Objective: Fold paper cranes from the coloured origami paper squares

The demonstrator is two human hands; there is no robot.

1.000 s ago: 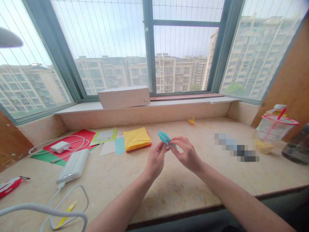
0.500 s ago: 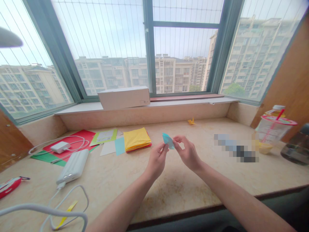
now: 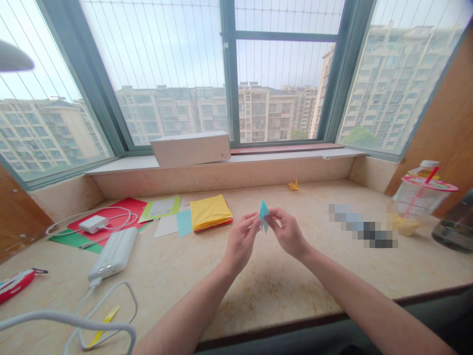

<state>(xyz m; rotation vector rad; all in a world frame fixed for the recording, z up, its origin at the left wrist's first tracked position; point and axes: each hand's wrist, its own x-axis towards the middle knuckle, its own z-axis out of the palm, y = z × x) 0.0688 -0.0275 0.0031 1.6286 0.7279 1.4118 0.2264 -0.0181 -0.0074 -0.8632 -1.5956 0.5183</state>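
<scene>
One folded blue paper [image 3: 263, 211]: holding it point up above the bench [image 3: 295, 291], reaching in with both forearms [image 3: 347, 293] slanting inward, pinching it between thumb and fingertips of the right hand [image 3: 290, 234], curling the left hand [image 3: 241, 239] nearly closed at its left edge, gripping or merely touching there, impossible to tell. Facing one yellow paper crane [image 3: 294, 185] farther back and one white box [image 3: 190, 149] on the sill [image 3: 277, 160]. Working beside one yellow packet [image 3: 210, 211], one light-blue sheet [image 3: 185, 223], one red sheet [image 3: 133, 204], one green sheet [image 3: 70, 239], one plug [image 3: 93, 224] and one power bank [image 3: 114, 254] to the left, and, to the right, one lidded cup [image 3: 424, 199] partly covering one bottle [image 3: 423, 171]. Looking past one thick white cable [image 3: 74, 319] crossing the near left corner.
</scene>
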